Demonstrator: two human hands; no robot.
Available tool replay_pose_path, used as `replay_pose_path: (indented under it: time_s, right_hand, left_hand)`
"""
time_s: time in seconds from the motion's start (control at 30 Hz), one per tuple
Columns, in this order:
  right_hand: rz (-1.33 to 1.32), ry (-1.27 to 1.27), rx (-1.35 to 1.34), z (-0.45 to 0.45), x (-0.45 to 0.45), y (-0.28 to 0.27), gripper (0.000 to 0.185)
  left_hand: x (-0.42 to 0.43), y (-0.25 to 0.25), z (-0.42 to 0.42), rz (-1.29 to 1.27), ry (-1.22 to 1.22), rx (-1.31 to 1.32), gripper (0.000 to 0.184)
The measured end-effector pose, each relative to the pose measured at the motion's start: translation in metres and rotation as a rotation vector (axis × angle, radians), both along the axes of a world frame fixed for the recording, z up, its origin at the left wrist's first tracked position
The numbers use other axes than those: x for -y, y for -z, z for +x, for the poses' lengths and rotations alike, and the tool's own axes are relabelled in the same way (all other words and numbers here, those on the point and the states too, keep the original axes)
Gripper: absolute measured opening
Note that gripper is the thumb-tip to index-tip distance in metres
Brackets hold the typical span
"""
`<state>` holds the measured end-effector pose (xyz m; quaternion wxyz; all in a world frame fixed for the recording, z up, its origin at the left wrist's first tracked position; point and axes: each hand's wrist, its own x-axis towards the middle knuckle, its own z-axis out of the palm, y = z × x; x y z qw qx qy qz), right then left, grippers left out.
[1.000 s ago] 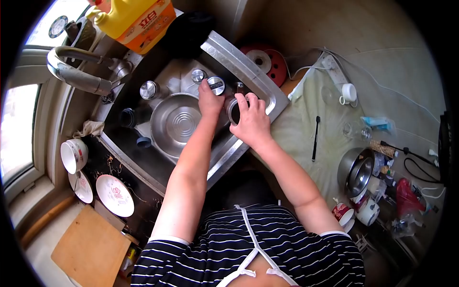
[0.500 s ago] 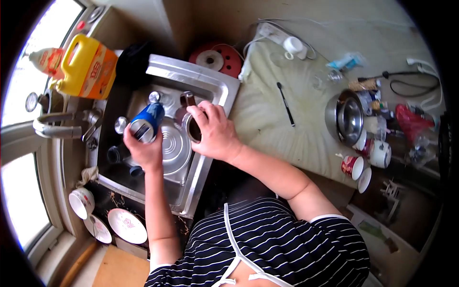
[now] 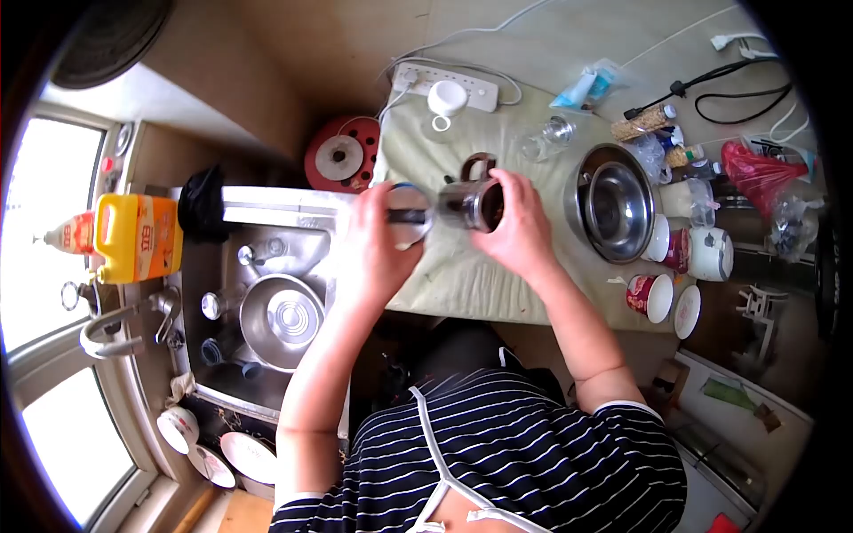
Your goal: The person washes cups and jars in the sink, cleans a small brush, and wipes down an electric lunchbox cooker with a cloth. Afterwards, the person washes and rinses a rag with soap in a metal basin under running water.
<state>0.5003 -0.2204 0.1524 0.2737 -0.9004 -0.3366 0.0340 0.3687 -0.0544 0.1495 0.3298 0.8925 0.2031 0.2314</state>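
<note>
My left hand (image 3: 380, 244) is wrapped around a blue cylindrical container (image 3: 410, 216), held sideways. Its round end faces me and shows a dark band; its exact kind is unclear. Close by on the right, my right hand (image 3: 520, 222) grips a dark see-through mug (image 3: 464, 206) by its rim end, with a brown loop handle pointing away. Something dark shows inside the mug. The two vessels are a small gap apart, above the pale green cloth (image 3: 426, 293) on the table.
At left is a metal sink with a steel pot (image 3: 283, 322), glassware and a faucet (image 3: 124, 324). A yellow jug (image 3: 138, 240) stands by the window. Nested steel bowls (image 3: 613, 209), paper cups (image 3: 649, 298) and bottles sit at right. A power strip (image 3: 475, 91) lies at the back.
Both hands have moved right, from over the sink to the table, carrying the blue container and the mug. The view has turned right too. The black stick on the cloth is largely hidden now.
</note>
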Motion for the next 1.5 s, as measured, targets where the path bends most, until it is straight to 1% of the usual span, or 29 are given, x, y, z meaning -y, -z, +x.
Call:
replay_pose_path:
  time_s: [0.1, 0.17, 0.27, 0.37, 0.53, 0.6, 0.63, 0.7, 0.73, 0.77, 0.8, 0.83, 0.87, 0.9, 0.93, 0.97, 1.0, 1.03, 1.1, 1.17, 1.23, 1.3, 1.33, 1.37, 1.43, 1.47, 1.5]
  right_hand:
    - [-0.091, 0.108, 0.046, 0.048, 0.023, 0.015, 0.074]
    - [-0.112, 0.133, 0.022, 0.072, 0.031, 0.029, 0.075]
    - [-0.186, 0.156, -0.025, 0.096, 0.034, 0.038, 0.077]
    - [-0.245, 0.176, -0.118, 0.107, 0.031, 0.039, 0.079]
    - [-0.248, 0.141, -0.142, 0.112, 0.032, 0.049, 0.081]
    - [-0.267, 0.126, -0.158, 0.11, 0.031, 0.049, 0.082]
    - [-0.268, 0.112, -0.138, 0.109, 0.03, 0.051, 0.084]
    - [-0.269, 0.098, -0.121, 0.108, 0.032, 0.054, 0.087]
    - [-0.212, 0.075, -0.061, 0.107, 0.034, 0.056, 0.089]
    - [-0.155, 0.05, -0.001, 0.105, 0.037, 0.057, 0.092]
    - [-0.123, 0.044, 0.154, 0.101, 0.038, 0.055, 0.091]
    - [-0.087, 0.039, 0.309, 0.095, 0.041, 0.053, 0.09]
    - [0.095, 0.024, 0.413, 0.084, 0.048, 0.059, 0.071]
    - [0.21, 0.004, 0.426, 0.07, 0.053, 0.064, 0.05]
    - [0.233, -0.048, 0.382, 0.056, 0.056, 0.073, 0.037]
    - [0.163, -0.145, 0.199, 0.042, 0.059, 0.088, 0.029]
    - [0.033, -0.193, 0.049, 0.03, 0.058, 0.101, 0.026]
    - [0.035, -0.202, 0.05, 0.026, 0.056, 0.118, 0.026]
    - [-0.491, -0.112, -0.15, 0.02, 0.05, 0.145, 0.034]
    - [-0.509, -0.105, -0.154, 0.02, 0.047, 0.161, 0.034]
    - [-0.587, -0.096, -0.278, 0.022, 0.041, 0.17, 0.024]
    - [-0.591, -0.12, -0.285, 0.019, 0.046, 0.173, 0.022]
    - [-0.498, -0.263, -0.236, 0.016, 0.055, 0.175, 0.022]
    - [-0.401, -0.41, -0.188, 0.011, 0.063, 0.176, 0.023]
    - [-0.303, -0.599, -0.178, -0.003, 0.08, 0.17, 0.021]
    - [-0.3, -0.636, -0.181, -0.01, 0.086, 0.17, 0.021]
    - [-0.369, -0.66, -0.178, -0.017, 0.09, 0.171, 0.019]
  left_hand:
    - [0.025, 0.012, 0.08, -0.027, 0.11, -0.059, 0.075]
    - [0.036, 0.027, 0.127, -0.027, 0.131, -0.091, 0.074]
    - [0.044, 0.05, 0.175, -0.005, 0.171, -0.185, 0.074]
    - [0.048, 0.061, 0.199, -0.013, 0.168, -0.26, 0.076]
    - [0.044, 0.061, 0.211, -0.023, 0.188, -0.317, 0.08]
    - [0.042, 0.058, 0.212, -0.106, 0.23, -0.302, 0.082]
    - [0.041, 0.061, 0.212, -0.107, 0.226, -0.305, 0.082]
    - [0.038, 0.066, 0.21, -0.084, 0.243, -0.216, 0.094]
    - [0.036, 0.067, 0.21, -0.087, 0.239, -0.22, 0.094]
    - [0.034, 0.068, 0.208, -0.091, 0.233, -0.21, 0.098]
    - [0.032, 0.068, 0.207, -0.093, 0.227, -0.201, 0.102]
    - [0.03, 0.07, 0.205, -0.092, 0.219, -0.206, 0.102]
    - [0.029, 0.071, 0.204, -0.085, 0.221, -0.2, 0.103]
    - [0.028, 0.073, 0.203, -0.079, 0.223, -0.193, 0.105]
    - [0.029, 0.072, 0.201, -0.062, 0.224, -0.181, 0.106]
    - [0.031, 0.072, 0.198, -0.066, 0.217, -0.184, 0.106]
    - [0.032, 0.072, 0.196, -0.051, 0.223, -0.192, 0.106]
    - [0.032, 0.071, 0.195, -0.035, 0.227, -0.198, 0.106]
    - [0.034, 0.07, 0.19, -0.014, 0.236, -0.194, 0.105]
    - [0.037, 0.072, 0.182, 0.072, 0.216, -0.185, 0.103]
    - [0.04, 0.068, 0.17, 0.061, 0.218, -0.176, 0.098]
    - [0.044, 0.065, 0.148, 0.159, 0.128, -0.034, 0.094]
    - [0.043, 0.062, 0.132, 0.192, 0.125, -0.022, 0.088]
    - [0.04, 0.059, 0.111, 0.157, 0.134, -0.008, 0.082]
    - [0.035, 0.068, 0.059, 0.115, 0.124, -0.024, 0.072]
    - [0.032, 0.078, 0.032, 0.1, 0.075, -0.042, 0.068]
    - [0.028, 0.086, 0.004, 0.085, 0.031, -0.059, 0.064]
